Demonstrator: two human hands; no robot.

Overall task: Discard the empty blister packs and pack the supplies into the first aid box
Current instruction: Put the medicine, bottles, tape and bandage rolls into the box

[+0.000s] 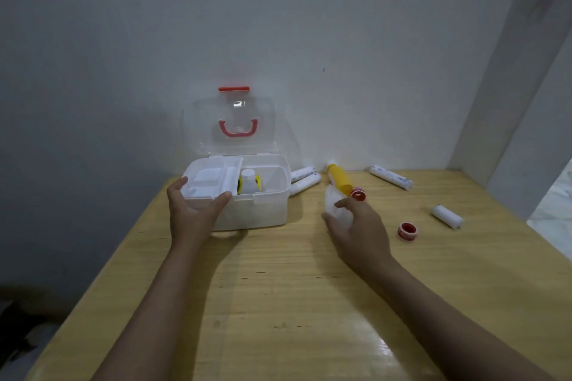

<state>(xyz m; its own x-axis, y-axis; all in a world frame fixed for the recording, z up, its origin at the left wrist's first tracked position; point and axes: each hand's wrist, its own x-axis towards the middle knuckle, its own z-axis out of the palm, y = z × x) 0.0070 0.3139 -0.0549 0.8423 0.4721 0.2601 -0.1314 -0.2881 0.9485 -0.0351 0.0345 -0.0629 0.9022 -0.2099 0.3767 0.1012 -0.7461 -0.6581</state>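
Observation:
A white first aid box (266, 210) stands open on the wooden table, its clear lid (229, 125) with a red handle upright against the wall. A white inner tray (213, 181) sits over the box's left half; a small white bottle (248, 182) stands inside. My left hand (193, 210) grips the tray's front left corner. My right hand (359, 226) is closed on a clear crumpled blister pack (332, 202) just right of the box. A yellow tube (340, 179), two red tape rolls (358, 194) (408, 230) and several white bandage rolls (305, 180) lie around.
The wooden table (294, 303) meets a white wall at the back and a wall corner at the right. More bandage rolls (391, 177) (447, 216) lie at the right. The table's left edge drops to a dark floor.

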